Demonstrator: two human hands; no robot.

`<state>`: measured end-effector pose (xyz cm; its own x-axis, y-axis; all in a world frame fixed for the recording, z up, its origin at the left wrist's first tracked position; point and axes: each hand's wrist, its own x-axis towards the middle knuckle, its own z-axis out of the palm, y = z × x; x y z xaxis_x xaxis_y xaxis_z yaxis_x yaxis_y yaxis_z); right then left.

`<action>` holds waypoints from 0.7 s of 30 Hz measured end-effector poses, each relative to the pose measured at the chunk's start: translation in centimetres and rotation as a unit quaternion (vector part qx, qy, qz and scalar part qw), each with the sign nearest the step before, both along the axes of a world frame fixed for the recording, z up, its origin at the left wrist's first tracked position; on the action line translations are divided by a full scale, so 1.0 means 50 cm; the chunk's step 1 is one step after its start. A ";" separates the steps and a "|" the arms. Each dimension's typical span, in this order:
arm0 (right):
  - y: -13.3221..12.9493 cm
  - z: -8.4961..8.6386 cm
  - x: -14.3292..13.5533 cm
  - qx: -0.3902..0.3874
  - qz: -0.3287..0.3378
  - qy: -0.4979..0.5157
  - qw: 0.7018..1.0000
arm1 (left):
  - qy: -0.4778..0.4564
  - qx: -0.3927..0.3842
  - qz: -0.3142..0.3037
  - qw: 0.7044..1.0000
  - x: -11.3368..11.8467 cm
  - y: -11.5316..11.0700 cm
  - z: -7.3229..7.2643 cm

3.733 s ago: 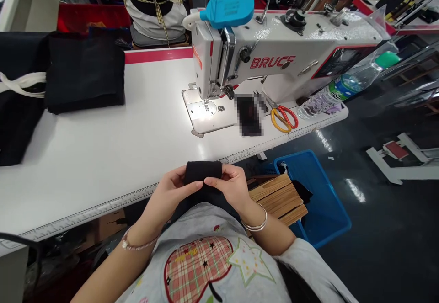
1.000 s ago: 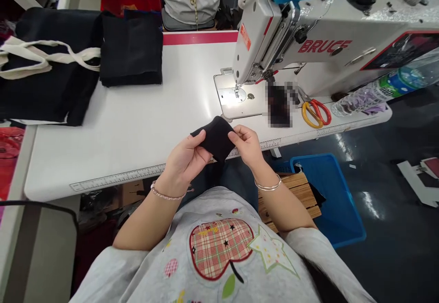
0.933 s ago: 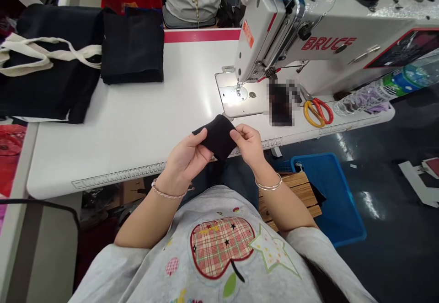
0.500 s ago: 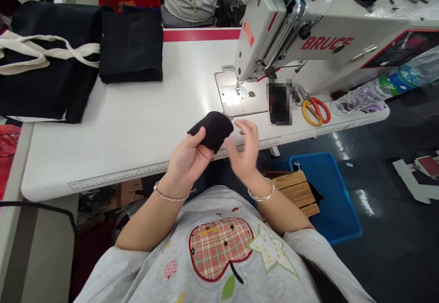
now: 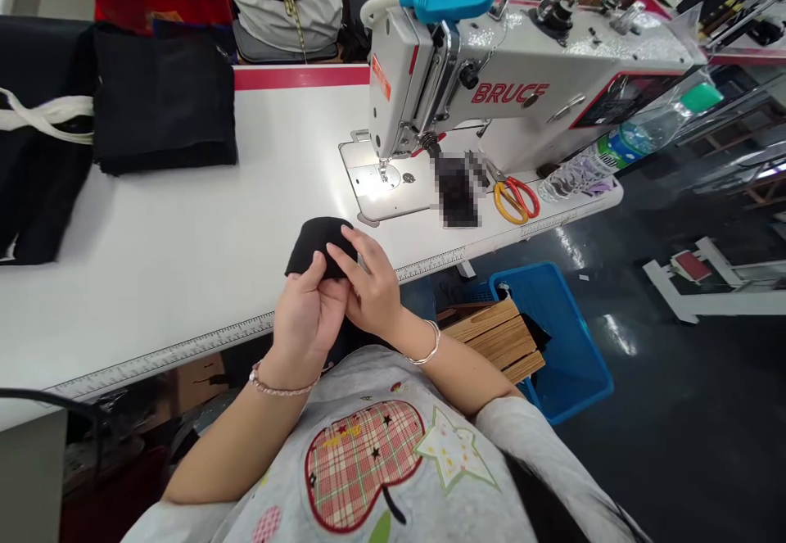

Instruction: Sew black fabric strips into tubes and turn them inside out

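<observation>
1. Left hand: fingers pinch the black cloth, just left of frame centre.
2. Right hand: two fingers lie slightly spread on the cloth; whether they grip, I cannot tell.
3. Machine: upper right, on the surface.
4. Scissors: right of centre.
5. Folded fabric: upper left.

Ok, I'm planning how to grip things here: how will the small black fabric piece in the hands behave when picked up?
The small black fabric piece probably bends easily, as it curves in the left hand, right hand against it. It may have some body: its far edge forms a smooth arc. Its matt surface suggests little slipperiness.
</observation>
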<state>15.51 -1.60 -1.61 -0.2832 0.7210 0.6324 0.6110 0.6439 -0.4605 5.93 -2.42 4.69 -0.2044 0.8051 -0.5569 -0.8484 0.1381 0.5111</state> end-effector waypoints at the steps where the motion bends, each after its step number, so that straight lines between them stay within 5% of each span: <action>1: 0.003 0.001 0.003 0.001 0.015 -0.003 1.000 | -0.001 -0.002 0.002 1.000 -0.001 0.001 0.000; 5: 0.011 -0.001 0.012 -0.006 0.041 -0.015 0.999 | -0.007 -0.006 0.000 1.000 -0.002 0.007 -0.007; 13: 0.014 -0.021 0.008 -0.036 -0.031 -0.024 0.999 | -0.028 -0.010 -0.019 0.999 0.017 0.013 -0.015; 21: 0.037 -0.035 0.018 -0.043 -0.027 -0.033 0.998 | 0.023 0.002 -0.003 1.000 0.019 0.018 -0.038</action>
